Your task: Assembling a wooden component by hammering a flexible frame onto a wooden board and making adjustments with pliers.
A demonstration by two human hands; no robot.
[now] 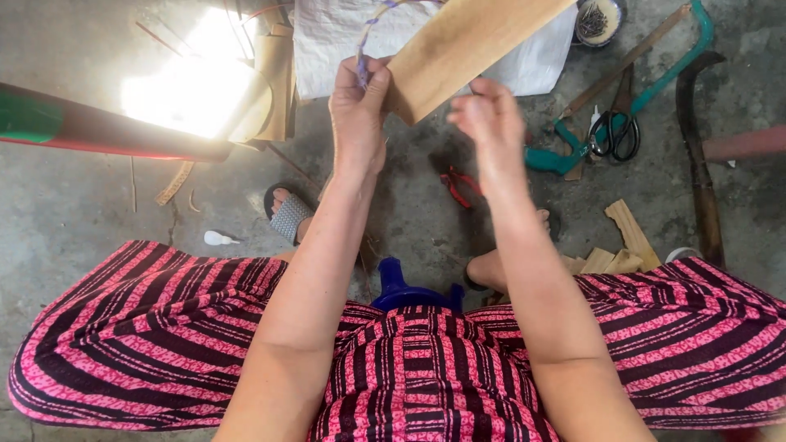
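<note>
Nearest the camera lies the person's lap in a pink-and-black striped garment (pixel 426 368), with the blue stool (pixel 401 290) showing between the knees. Both forearms rise from it. The left hand (pixel 359 110) is clenched on the lower end of a flat wooden strip (pixel 467 41), thumb pressing a purple-and-white cord (pixel 366 37) against it; the cord loops upward past the strip's edge. The right hand (pixel 489 123) is just beside the strip's lower edge with fingers curled together; whether it pinches anything cannot be told. The strip is held in the air above the concrete floor (pixel 82 213), tilted up toward the right.

Below the hands, on the floor, lie red pliers (pixel 457 185), a foot in a grey sandal (pixel 288 214) and some cut wood pieces (pixel 618 250). Farther off rest black-handled scissors (pixel 616 131), a teal-framed hacksaw (pixel 639 90), a dark curved blade (pixel 700 164), a white sack (pixel 344 41) and a small bowl (pixel 598 20).
</note>
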